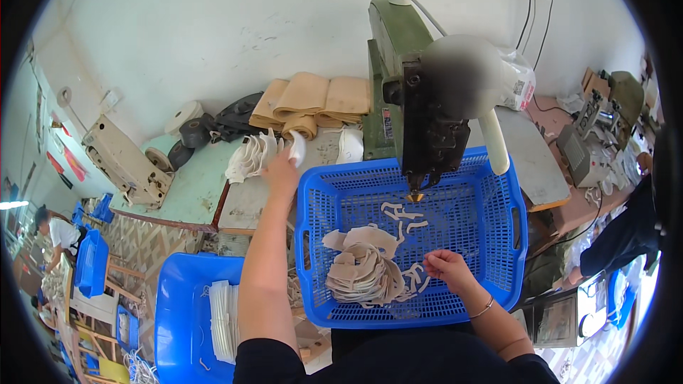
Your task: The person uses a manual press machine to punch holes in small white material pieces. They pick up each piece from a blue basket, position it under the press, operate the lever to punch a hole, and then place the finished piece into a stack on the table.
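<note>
My left hand (281, 169) reaches over the workbench, its fingers closed at the edge of a white curved piece (298, 149) that looks like fabric. Beside it stands a row of similar off-white pieces (252, 158). My right hand (449, 270), with fingers pinched together, hovers over the blue basket (518, 263); whatever lies between those fingertips is too small to make out. In the basket, left of this hand, sits a heap of flat off-white pieces (363, 274). Thin white looped strips (404, 219) lie near the heap.
A green and black press machine (405, 92) with a pale handle (493, 142) overhangs the basket. Brown rolled sheets (313, 96) lie against the wall. At lower left, a blue tub (178, 313) holds stacked white strips (224, 320). A co-worker's dark sleeve (619, 227) shows at right.
</note>
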The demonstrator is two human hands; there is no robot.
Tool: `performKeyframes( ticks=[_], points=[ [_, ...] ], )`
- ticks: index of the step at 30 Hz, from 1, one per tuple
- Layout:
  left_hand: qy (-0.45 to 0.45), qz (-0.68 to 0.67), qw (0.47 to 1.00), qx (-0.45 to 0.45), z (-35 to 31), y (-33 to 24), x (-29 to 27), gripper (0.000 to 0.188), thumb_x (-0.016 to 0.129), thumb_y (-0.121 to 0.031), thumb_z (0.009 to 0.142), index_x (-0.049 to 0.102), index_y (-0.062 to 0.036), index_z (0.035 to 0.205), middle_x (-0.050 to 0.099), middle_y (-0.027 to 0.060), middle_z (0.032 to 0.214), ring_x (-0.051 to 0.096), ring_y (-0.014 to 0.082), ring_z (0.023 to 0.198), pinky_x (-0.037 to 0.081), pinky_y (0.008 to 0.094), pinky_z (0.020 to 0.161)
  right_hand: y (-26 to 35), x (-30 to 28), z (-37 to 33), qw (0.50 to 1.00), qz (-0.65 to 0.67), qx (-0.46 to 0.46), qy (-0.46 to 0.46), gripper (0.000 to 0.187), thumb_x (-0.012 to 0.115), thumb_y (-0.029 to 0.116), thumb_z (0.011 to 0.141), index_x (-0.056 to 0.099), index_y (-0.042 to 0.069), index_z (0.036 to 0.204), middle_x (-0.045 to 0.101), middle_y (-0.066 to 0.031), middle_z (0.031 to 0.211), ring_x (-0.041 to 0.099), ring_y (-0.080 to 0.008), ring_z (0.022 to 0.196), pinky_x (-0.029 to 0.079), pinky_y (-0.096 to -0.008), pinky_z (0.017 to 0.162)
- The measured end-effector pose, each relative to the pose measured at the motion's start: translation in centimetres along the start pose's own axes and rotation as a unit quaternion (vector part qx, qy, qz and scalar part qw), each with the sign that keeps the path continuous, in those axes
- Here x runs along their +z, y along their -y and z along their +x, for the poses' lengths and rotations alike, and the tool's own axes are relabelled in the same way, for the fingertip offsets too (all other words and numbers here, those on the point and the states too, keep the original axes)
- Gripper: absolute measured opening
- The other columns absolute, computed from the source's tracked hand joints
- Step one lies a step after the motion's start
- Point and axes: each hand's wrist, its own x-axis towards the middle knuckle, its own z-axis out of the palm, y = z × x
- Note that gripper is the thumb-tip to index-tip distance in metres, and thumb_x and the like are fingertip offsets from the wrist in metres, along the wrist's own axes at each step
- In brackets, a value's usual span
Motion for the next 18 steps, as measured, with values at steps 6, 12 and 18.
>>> performKeyframes(
  ticks=[6, 12, 18],
  points=[
    [0.033, -0.424, 0.904, -0.03, 1.8, -7.6, 3.4, 0.031, 0.056, -0.013, 0.079, 0.058, -0.0011, 0.107, 0.063, 0.0158, 0.087, 0.06, 0.0264, 0.078, 0.046, 0.0333, 0.069, 0.0, 1.4, 0.6, 0.999, -0.02, 0.02, 0.022, 0.021, 0.059, 0.019, 0.085, 0.058, 0.002, 0.098, 0.062, -0.0048, 0.088, 0.057, -0.0089, 0.076, 0.047, -0.0225, 0.069],
    [0.055, -0.127, 0.99, -0.037, 3.0, -9.0, 8.9, 0.034, 0.062, -0.012, 0.072, 0.058, -0.0028, 0.104, 0.058, 0.0152, 0.093, 0.055, 0.03, 0.086, 0.042, 0.0376, 0.078, 0.0, 1.9, 1.0, 0.999, -0.022, 0.008, 0.043, 0.021, 0.058, 0.017, 0.085, 0.057, 0.0, 0.099, 0.061, -0.0055, 0.086, 0.058, -0.011, 0.078, 0.047, -0.0231, 0.07],
    [-0.122, -0.097, 0.987, 0.023, -1.3, -11.9, 7.0, 0.033, 0.063, -0.012, 0.072, 0.057, -0.0073, 0.104, 0.053, 0.0157, 0.103, 0.047, 0.035, 0.099, 0.035, 0.0443, 0.087, -1.7, -0.2, 1.2, 0.999, -0.027, 0.009, 0.018, 0.022, 0.059, 0.018, 0.085, 0.058, 0.0, 0.098, 0.062, -0.0053, 0.084, 0.056, -0.008, 0.072, 0.045, -0.0205, 0.064]
  ],
)
